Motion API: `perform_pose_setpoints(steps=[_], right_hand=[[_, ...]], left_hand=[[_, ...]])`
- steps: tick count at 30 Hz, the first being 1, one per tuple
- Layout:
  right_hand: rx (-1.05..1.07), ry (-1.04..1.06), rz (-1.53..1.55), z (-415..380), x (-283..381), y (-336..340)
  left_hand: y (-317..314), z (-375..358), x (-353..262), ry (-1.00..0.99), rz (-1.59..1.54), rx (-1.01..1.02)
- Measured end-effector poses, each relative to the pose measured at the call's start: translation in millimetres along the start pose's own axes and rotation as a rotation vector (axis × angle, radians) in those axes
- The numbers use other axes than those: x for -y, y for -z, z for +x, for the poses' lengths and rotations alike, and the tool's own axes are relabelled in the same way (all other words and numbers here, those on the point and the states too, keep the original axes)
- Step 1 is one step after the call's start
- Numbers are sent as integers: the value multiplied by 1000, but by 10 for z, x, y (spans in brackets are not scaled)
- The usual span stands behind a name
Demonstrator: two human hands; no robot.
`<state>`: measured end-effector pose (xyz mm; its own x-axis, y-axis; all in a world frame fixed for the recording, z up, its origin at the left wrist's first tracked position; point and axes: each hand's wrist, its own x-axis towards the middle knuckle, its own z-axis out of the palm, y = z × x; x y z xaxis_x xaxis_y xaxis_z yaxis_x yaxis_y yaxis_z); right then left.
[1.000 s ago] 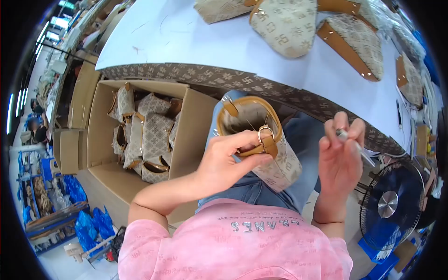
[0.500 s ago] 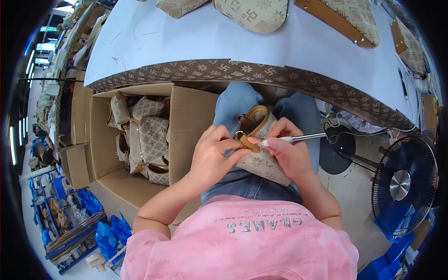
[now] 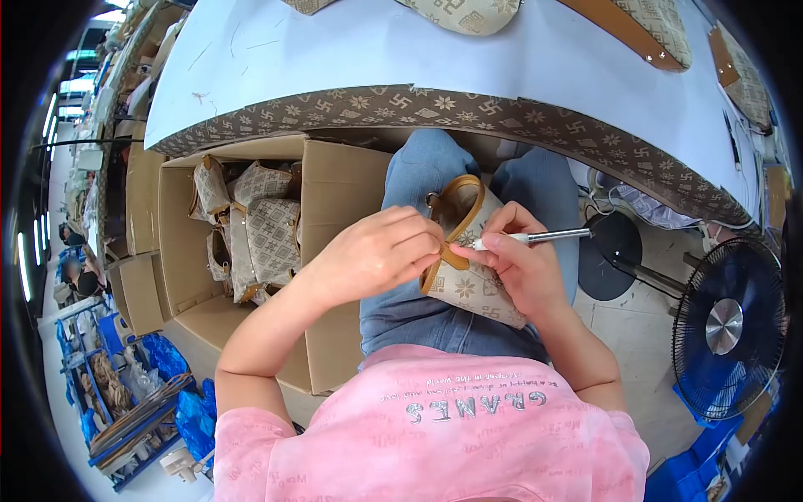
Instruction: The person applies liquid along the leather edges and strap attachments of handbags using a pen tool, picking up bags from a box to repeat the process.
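Note:
A small beige patterned bag [image 3: 470,289] with tan trim rests on my lap, its opening tilted away from me. My left hand [image 3: 378,255] has its fingers bunched in a pinch at the tan tab [image 3: 452,260] on the bag's rim; whatever lies between the fingertips is hidden. In my right hand [image 3: 525,266] is a slim white-and-silver pen [image 3: 548,236], its white end pointing left towards the tab. That same hand sits against the bag's right side. A metal ring shows at the rim just above my left fingers.
An open cardboard box [image 3: 343,188] holding several patterned bags [image 3: 269,230] stands at my left. Before me is a white-topped table [image 3: 351,54] with bag pieces along its far side. A black fan [image 3: 723,326] stands on the right, and blue shelving [image 3: 125,402] at lower left.
My left hand has turned and drawn its fingers together over the tab, covering the metal fitting it held beside. The pen stays in my right hand. The whole view has shifted slightly.

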<state>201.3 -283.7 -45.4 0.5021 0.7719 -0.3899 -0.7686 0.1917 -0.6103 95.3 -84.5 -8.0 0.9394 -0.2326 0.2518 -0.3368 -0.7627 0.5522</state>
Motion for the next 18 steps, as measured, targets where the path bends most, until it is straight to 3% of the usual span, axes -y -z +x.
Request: perform_pose_setpoints(steps=[1,4,8,18], right_hand=[[-2,1,0,-20,2,7],[-5,44,-375,-95,12,28],[32,82,-539,-148,-4,22],[85,155,-515,-125,-119,31]], left_hand=[[-16,-3,40,-1,-2,1],[-64,-30,131,46,-196,-10],[-120,-83,162,39,-228,-15],[-145,-96,227,-41,-242,-80]])
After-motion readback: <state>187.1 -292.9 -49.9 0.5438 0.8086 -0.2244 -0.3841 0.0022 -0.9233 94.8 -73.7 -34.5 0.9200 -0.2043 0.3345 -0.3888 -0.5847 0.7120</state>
